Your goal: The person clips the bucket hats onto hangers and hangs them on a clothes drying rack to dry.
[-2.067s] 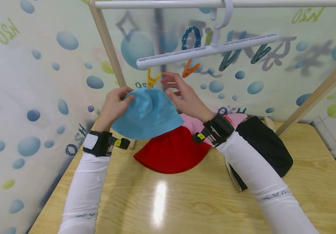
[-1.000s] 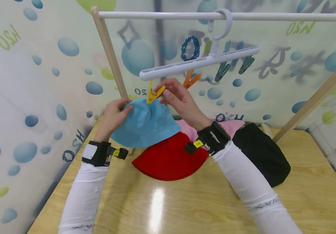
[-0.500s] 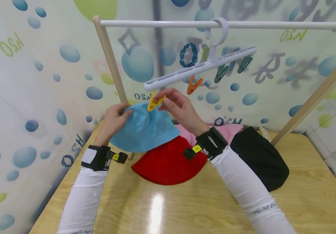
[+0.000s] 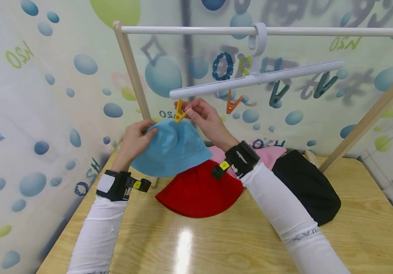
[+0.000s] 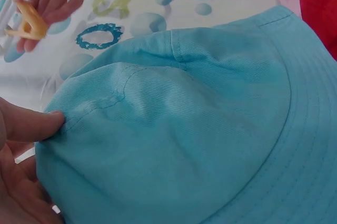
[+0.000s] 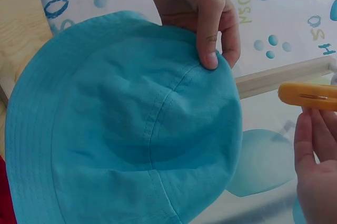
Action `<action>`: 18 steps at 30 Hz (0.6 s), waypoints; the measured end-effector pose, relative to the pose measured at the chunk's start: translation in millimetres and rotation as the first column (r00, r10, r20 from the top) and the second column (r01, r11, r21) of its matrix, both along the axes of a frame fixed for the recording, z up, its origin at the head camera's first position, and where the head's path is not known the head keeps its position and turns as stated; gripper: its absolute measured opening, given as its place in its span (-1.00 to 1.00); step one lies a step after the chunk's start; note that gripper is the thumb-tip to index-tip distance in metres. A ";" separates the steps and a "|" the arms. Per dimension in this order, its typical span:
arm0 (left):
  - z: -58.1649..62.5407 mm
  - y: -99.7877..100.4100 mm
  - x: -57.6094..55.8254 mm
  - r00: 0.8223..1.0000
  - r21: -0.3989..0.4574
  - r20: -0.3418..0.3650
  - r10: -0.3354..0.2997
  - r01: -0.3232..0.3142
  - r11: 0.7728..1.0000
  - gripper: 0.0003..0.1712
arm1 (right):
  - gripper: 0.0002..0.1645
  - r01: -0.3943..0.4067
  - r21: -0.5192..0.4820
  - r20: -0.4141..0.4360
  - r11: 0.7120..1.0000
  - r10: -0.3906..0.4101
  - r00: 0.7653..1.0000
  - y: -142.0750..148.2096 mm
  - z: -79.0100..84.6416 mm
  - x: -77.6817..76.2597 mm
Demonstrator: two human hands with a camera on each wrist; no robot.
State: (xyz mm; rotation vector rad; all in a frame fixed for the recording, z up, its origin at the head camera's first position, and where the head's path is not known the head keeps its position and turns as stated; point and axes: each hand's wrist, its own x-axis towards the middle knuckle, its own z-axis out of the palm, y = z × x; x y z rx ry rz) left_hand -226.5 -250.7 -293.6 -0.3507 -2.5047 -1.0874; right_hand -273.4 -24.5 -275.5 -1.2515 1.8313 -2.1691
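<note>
Blue hat (image 5: 174, 140) cut off (left wrist view).

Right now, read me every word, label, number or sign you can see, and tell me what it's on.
"H2O", repeated on the wall, upside down or reversed in the head view.
"X", on the right sleeve; its other letters are unclear.
Unreadable: print on the left sleeve, the yellow wrist tags, grey lettering up high.

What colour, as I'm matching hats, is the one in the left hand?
The hat is light blue, clearest in the head view.
</note>
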 end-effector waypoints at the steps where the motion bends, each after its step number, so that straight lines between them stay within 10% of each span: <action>1: 0.5 0.4 0.5 1.000 0.000 -0.004 -0.003 0.003 1.000 -0.81 | -0.82 0.013 0.002 0.004 1.000 -0.013 1.000 -0.9 0.6 -1.3; 18: 8.3 3.5 6.5 0.998 -0.008 -0.045 -0.048 0.047 0.999 -0.80 | -0.56 0.122 0.085 0.002 0.989 -0.123 0.992 -5.5 -5.0 -15.7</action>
